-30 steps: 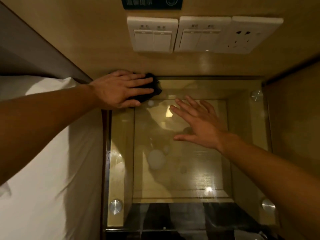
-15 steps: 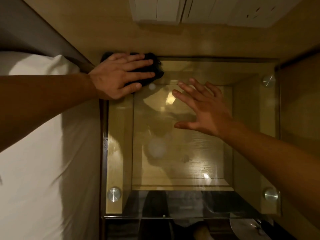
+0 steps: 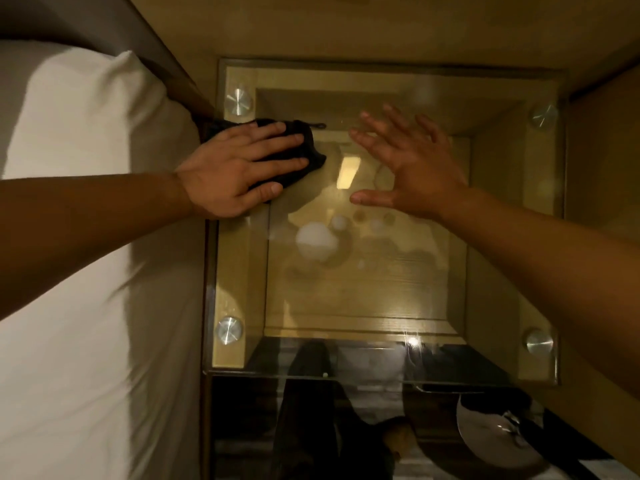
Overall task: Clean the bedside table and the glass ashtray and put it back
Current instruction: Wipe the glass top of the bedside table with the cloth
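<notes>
Black cloth point(image 3: 311, 157) pressed under flat, uncurled left grip point(image 3: 235, 171) near far-left corner of glass surface point(image 3: 381, 289). Right grip point(image 3: 415, 168) splayed flat, holding nothing, over far middle of surface.

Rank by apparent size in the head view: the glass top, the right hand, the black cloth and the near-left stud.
1. glass top
2. right hand
3. cloth, though the left hand covers much of it, so its rank against the right hand is unsure
4. stud
</notes>
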Action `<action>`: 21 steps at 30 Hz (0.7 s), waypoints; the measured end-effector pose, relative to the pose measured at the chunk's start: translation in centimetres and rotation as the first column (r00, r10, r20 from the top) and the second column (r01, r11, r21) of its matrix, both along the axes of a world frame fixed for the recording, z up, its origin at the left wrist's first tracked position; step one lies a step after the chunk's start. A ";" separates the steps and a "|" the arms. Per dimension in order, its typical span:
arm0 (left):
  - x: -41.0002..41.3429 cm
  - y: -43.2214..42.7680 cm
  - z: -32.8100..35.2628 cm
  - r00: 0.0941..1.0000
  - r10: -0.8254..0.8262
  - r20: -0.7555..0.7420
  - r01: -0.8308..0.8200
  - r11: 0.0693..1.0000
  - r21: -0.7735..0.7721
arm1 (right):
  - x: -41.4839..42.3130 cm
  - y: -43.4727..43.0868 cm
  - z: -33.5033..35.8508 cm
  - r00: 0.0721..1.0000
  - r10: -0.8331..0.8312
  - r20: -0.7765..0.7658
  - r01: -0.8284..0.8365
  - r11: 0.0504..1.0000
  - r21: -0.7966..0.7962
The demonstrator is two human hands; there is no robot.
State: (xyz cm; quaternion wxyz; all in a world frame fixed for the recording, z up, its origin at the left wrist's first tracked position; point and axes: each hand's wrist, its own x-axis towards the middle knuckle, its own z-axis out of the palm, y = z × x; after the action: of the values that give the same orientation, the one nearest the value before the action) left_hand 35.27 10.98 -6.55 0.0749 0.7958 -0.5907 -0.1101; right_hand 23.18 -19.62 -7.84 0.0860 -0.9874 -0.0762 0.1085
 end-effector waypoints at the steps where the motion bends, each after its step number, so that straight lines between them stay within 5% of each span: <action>1: -1.0 0.4 0.1 1.000 0.004 -0.006 -0.004 1.000 0.005 | 0.0 0.0 -0.1 1.000 -0.003 -0.003 0.003 1.000 -0.003; 13: -9.9 3.4 -0.2 0.997 0.078 -0.019 -0.078 0.997 0.019 | -0.3 0.3 0.5 1.000 -0.006 -0.009 0.006 1.000 0.009; 21: -12.0 3.7 0.1 0.992 0.124 -0.022 -0.123 0.991 0.058 | -4.3 1.2 3.8 0.992 -0.126 -0.015 0.127 0.978 0.163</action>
State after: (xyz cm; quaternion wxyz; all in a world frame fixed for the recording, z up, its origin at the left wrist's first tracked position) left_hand 23.26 14.71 -6.46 0.0665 0.8311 -0.5360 -0.1321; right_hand 18.87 -18.44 -4.01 0.1736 -0.9796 -0.0216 0.0985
